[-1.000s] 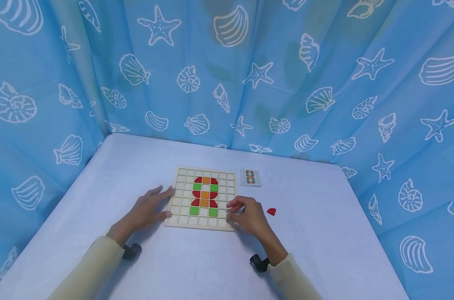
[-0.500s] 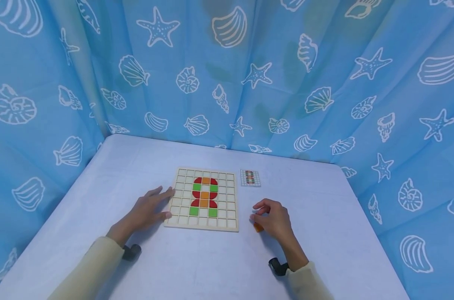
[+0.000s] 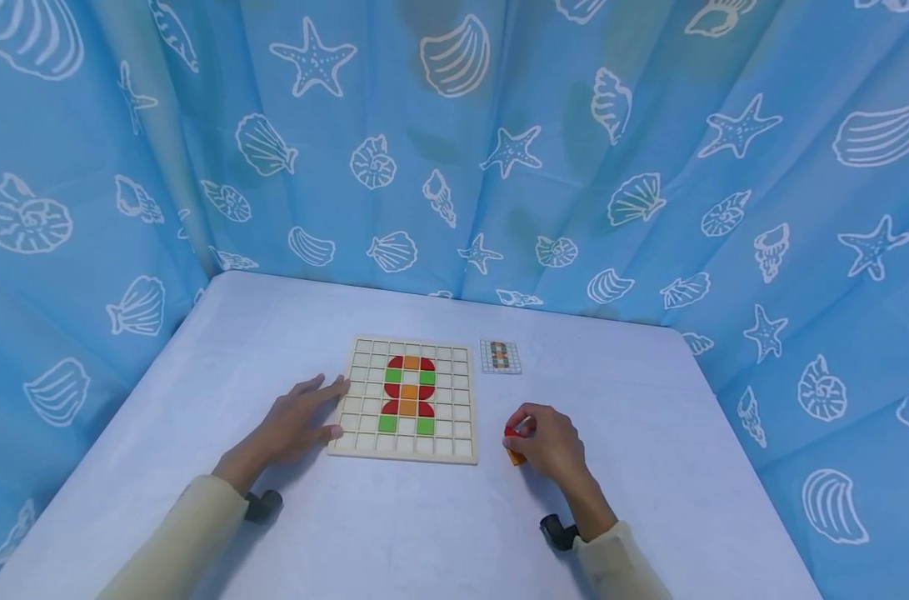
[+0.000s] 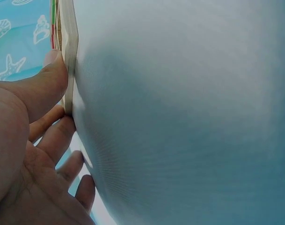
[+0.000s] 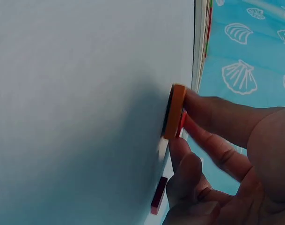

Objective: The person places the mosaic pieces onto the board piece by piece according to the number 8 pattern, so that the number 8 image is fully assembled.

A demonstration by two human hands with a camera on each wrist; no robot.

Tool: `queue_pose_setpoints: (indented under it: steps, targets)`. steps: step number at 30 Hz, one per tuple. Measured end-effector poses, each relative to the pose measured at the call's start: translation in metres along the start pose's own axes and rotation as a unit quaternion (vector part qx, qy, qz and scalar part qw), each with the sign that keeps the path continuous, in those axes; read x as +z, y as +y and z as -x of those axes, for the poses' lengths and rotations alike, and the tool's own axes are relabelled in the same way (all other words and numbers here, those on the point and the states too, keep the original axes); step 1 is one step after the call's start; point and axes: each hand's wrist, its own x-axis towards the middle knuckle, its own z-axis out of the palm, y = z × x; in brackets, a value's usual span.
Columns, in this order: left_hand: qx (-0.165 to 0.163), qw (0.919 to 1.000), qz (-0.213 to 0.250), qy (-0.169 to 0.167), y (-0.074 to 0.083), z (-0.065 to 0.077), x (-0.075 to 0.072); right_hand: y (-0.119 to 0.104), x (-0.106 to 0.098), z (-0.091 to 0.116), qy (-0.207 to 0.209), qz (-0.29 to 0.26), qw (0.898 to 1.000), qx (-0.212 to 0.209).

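My left hand (image 3: 292, 421) rests at the left edge of a square wooden grid board (image 3: 454, 454), thumb and forefinger touching its rim. In the left wrist view the board's pale edge (image 4: 71, 56) stands between thumb and fingers. Red rounded tiles, orange squares and green squares (image 3: 387, 423) form a pattern on the board. To the right of it, my right hand (image 3: 550, 442) pinches a small red tile (image 3: 511, 434) just over an orange tile (image 3: 516, 457). The right wrist view shows the orange tile (image 5: 175, 112) on the table side of the red tile (image 5: 182, 124).
A small printed pattern card (image 3: 501, 356) lies beyond the board's upper right corner. Another dark red piece (image 5: 158, 194) lies on the white table (image 3: 394, 525) near my right fingers. A blue seashell curtain (image 3: 454, 167) encloses the table's back and sides.
My right hand has moved right from the board's edge to the loose tiles. A red tile now shows between its fingers above the orange one. The left hand stays in place.
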Motion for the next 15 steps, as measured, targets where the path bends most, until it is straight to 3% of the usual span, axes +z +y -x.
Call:
queue_pose_setpoints:
  steps: [6, 15]
  targets:
    - [0.001, 1.0000, -0.005, 0.003, -0.001, 0.000, 0.001, -0.006, 0.005, 0.000, -0.005, -0.019, 0.999, -0.027]
    - [0.002, 1.0000, -0.005, 0.003, 0.000, 0.000, 0.001, -0.020, 0.013, 0.001, 0.009, -0.114, 0.992, -0.047]
